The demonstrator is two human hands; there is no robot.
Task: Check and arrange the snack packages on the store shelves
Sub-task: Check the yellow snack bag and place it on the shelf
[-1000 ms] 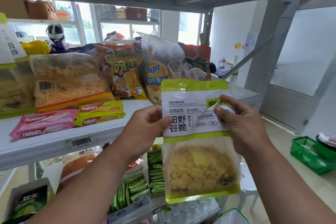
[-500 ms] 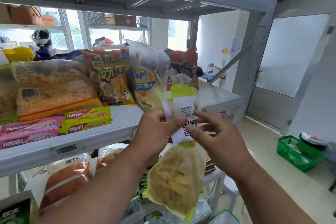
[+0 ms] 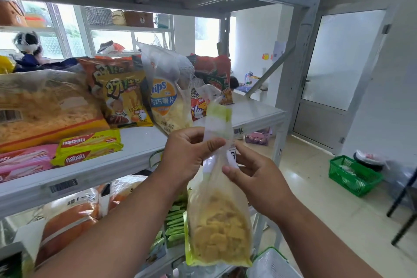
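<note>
A yellow-green snack bag (image 3: pixel 217 228) with a clear window full of yellow crisps hangs edge-on in front of the grey shelf (image 3: pixel 140 144). My left hand (image 3: pixel 189 151) pinches its white upper part between thumb and fingers. My right hand (image 3: pixel 252 174) is just to the right of the bag with fingers loosely spread, fingertips at the bag's edge; whether they touch it is unclear. On the shelf stand a big bag of yellow strips (image 3: pixel 47 106), an orange-yellow fries bag (image 3: pixel 121 97), a clear chips bag (image 3: pixel 167 92) and red bags (image 3: pixel 214 77).
Yellow (image 3: pixel 88 149) and pink (image 3: pixel 24 161) nabati wafer packs lie at the shelf's front edge. The lower shelf holds orange bags (image 3: pixel 70 216) and green packets (image 3: pixel 176 221). A green basket (image 3: pixel 354 176) sits on the floor at right, a white basket (image 3: pixel 270 264) near my right forearm.
The bag has turned from facing me to edge-on. My right hand has let go of its label area and opened beside it. The view has shifted slightly left and up.
</note>
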